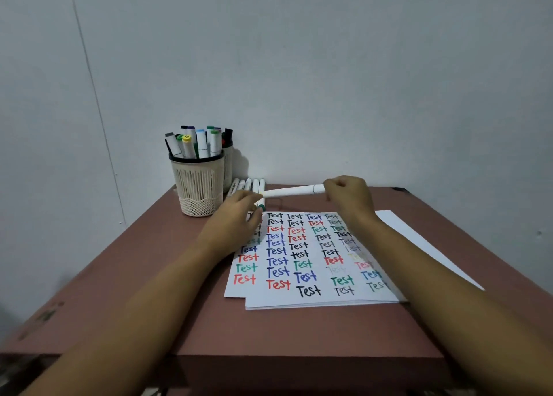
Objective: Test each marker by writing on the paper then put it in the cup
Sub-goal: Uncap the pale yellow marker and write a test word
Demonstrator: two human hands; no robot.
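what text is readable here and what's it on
"Test": handwritten many times on the paper, in black, red, blue, green; some pale ones barely legible.
"test": one black lower-case entry, mid-sheet.
Print on loose markers by the cup: too small.
Mark on yellow cap: blurred.
Held marker: nothing readable.

The cup (197,186) at the table's (299,335) far left corner is crowded with upright markers (203,144); a second cup (228,168) stands just behind. Loose markers (250,184) lie right of them. The held marker (293,191) spans above the paper's (269,301) far edge. Bare table lies left of the paper.
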